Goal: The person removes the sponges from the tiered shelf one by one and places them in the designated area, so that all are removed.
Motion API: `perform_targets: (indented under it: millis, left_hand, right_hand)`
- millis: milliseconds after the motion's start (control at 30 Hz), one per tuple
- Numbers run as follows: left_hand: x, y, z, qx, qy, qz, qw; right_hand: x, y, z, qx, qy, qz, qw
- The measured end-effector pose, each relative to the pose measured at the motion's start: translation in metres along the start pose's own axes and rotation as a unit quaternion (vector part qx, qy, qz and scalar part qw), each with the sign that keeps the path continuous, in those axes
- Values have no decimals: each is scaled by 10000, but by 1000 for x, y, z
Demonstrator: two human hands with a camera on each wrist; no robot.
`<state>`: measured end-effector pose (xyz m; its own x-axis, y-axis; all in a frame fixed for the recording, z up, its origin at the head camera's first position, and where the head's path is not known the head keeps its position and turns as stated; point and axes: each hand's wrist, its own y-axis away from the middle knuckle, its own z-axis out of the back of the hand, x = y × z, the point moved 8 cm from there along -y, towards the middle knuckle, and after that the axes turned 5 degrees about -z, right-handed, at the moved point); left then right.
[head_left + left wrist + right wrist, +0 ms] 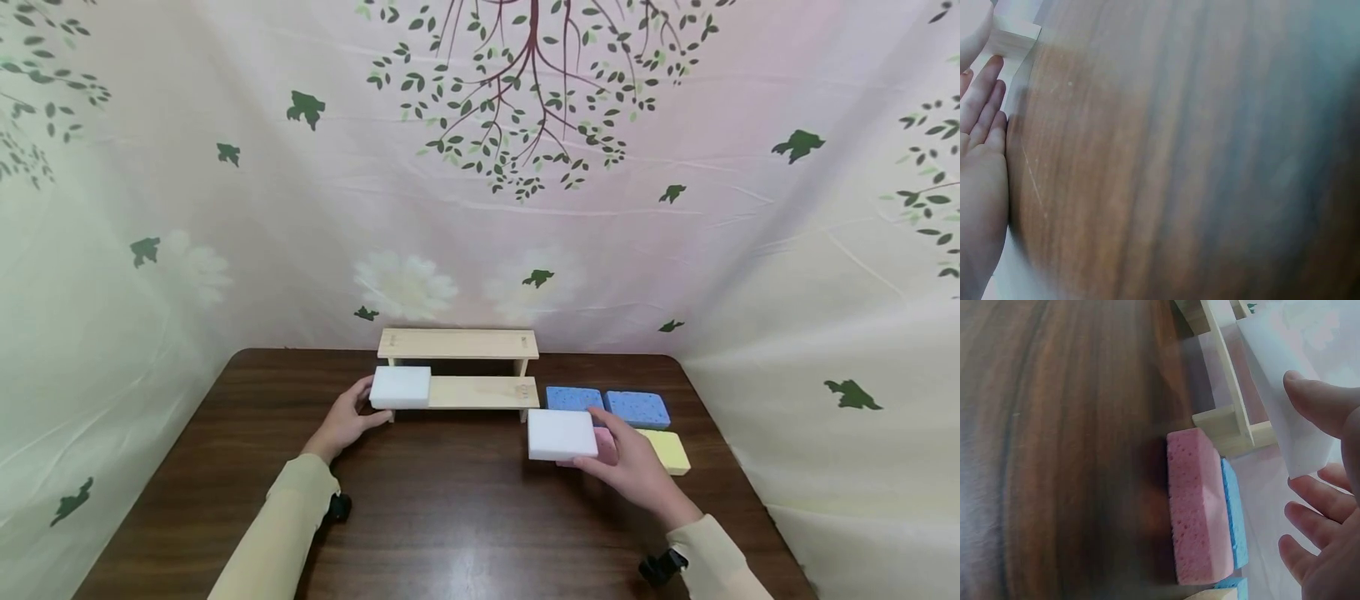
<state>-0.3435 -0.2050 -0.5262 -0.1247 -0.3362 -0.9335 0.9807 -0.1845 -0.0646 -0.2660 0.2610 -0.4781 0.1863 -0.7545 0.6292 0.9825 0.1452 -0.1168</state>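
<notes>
My right hand [633, 462] pinches a white sponge block [561, 435] between thumb and fingers, raised above the table to the right of the shelf. Seen in the right wrist view, the block [1285, 394] is tilted, with the thumb on its near face. A second white sponge block [401, 387] lies on the left end of the lower step of a two-step wooden shelf [483, 392]. Beside that block's left end is my left hand [345, 427], fingers fairly straight in the left wrist view; whether it touches block or shelf is unclear.
Right of the shelf lie two blue sponges [637, 408], a yellow sponge [666, 451] and a pink sponge [1191, 506], partly hidden by the right hand's block in the head view. A dark wooden table [450, 517] meets patterned cloth [465, 225] at its back and sides.
</notes>
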Motion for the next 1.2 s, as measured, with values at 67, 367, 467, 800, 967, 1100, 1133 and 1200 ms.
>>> perform_targets:
  millis: [67,367,467,800,967,1100,1133,1200]
  left_hand:
    - [1,0,0,0,58,4,10000]
    - [3,-1,-1,-23,140,91,9999]
    - [5,-2,-1,-16,151,109,9998]
    - [45,-17,0,-83,-18,4,10000]
    - [46,-18,0,-107,-54,40,9999]
    - [45,-18,0,-101,-52,51,9999]
    - [46,-18,0,-113,-27,63,9999]
    - [45,-17,0,-84,-37,48,9999]
  right_hand:
    - [-2,4,1,-37,19,47,10000]
    - [-8,22,7,-187,96,175,9996]
    - [-12,28,7,-113,79,101,9999]
    - [-22,47,10,-43,-1,146,9999]
    - [-25,53,13,-91,177,75,9998]
    - [-27,60,13,-56,373,-115,9992]
    - [-28,61,13,-36,406,-161,9990]
    - [-30,65,12,8,452,-256,9986]
